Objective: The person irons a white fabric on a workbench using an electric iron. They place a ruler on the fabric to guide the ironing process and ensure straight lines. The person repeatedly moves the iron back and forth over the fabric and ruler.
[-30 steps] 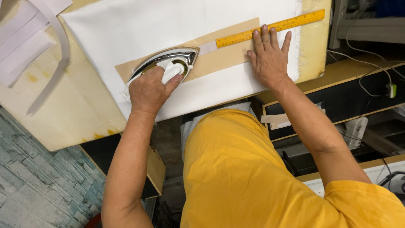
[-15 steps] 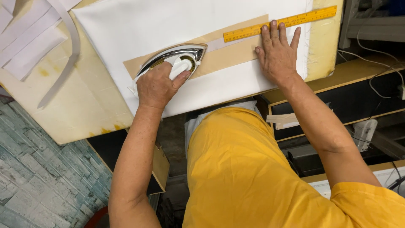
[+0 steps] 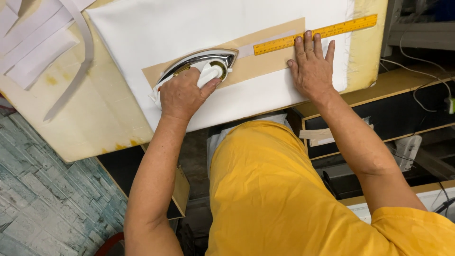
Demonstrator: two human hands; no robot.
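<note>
Looking down over the yellow shirt [image 3: 294, 199] at the padded table [image 3: 90, 123], and no bins or boxes with anything in them show on it, just flat layers: a white cloth [image 3: 199, 23] spread across the pad, and on the cloth a long tan paper strip [image 3: 270, 61] running from lower left up to the right. The iron [image 3: 199, 66] sits on the left part of that strip, sole down, its long axis lying along the strip and its pointed chrome nose aimed toward the right and slightly up, at the ruler. The yellow ruler [image 3: 327, 32] lies along the strip's upper right edge, following the same slant, its far end reaching the yellowed foam edge [image 3: 367, 52] of the table. Now the hands: the left hand [image 3: 182, 95] is clenched over the iron's white handle, fingers wrapped under, thumb stretched along the side toward the dial. The right hand [image 3: 310, 68] is fully released, palm flat and fingers spread, pressing on the cloth and the strip's right end, fingertips touching the ruler's lower edge; it grips nothing. Off at the upper left, loose white fabric strips [image 3: 38, 42] lie on the stained pad, well apart from the iron. A cable [image 3: 426, 85] trails over the shelf at the right.
</note>
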